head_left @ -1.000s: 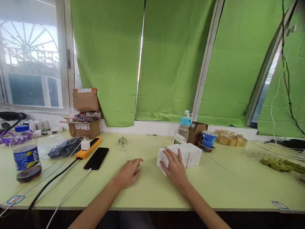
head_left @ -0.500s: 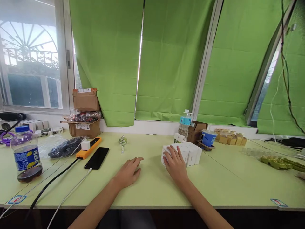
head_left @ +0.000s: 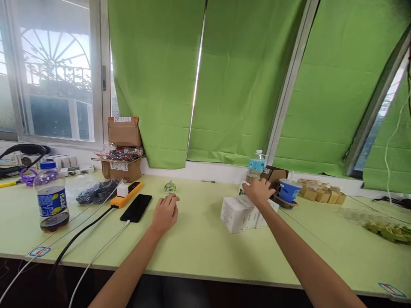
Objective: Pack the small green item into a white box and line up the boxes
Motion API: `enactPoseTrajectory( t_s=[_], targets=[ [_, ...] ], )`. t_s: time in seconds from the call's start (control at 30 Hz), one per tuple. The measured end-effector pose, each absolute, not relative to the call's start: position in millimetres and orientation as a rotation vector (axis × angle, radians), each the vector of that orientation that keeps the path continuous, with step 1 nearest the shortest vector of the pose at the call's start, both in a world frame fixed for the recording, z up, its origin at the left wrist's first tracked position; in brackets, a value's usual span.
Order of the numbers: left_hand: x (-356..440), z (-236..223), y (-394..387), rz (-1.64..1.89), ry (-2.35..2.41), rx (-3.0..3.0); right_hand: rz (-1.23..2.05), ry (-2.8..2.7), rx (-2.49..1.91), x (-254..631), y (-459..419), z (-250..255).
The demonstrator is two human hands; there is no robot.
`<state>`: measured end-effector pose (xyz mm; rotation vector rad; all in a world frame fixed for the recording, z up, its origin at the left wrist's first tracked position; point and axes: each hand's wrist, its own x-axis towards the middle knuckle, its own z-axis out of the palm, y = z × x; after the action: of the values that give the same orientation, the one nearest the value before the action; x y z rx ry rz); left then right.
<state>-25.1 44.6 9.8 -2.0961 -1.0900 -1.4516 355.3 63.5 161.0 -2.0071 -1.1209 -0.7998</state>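
Note:
My left hand (head_left: 165, 211) lies palm down on the green table (head_left: 199, 244), fingers loosely stretched and holding nothing. Its fingertips end just short of a small glass ornament (head_left: 169, 187). My right hand (head_left: 258, 191) reaches over a row of white boxes (head_left: 239, 213) to the back of the table. Its fingers curl down over a small white carton (head_left: 241, 190) that stands beside a water bottle (head_left: 255, 167). Most of that carton is hidden by the hand.
A black phone (head_left: 136, 207) on a white cable and an orange power strip (head_left: 126, 195) lie left of my left hand. A dark soda bottle (head_left: 51, 202) stands far left, cardboard boxes (head_left: 123, 147) at the back. A blue cup (head_left: 288, 191) and tan blocks (head_left: 321, 194) sit right.
My right hand left the front of the white boxes and reached back over them to the small carton by the bottle. My left hand slid forward toward the glass ornament. The view shifted left.

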Motion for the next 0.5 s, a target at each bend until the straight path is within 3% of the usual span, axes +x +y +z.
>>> enactPoseTrajectory(
  t_s=[0.2, 0.5],
  targets=[
    [-38.3, 6.2, 64.1, -1.74, -1.39, -1.848, -0.518, -1.21, -2.214, 373.0, 93.3, 144.1],
    [-45.3, 7.1, 66.3, -1.845, -1.562, -1.835, -0.758, -1.557, -2.008, 322.0, 93.3, 152.5]
  ],
)
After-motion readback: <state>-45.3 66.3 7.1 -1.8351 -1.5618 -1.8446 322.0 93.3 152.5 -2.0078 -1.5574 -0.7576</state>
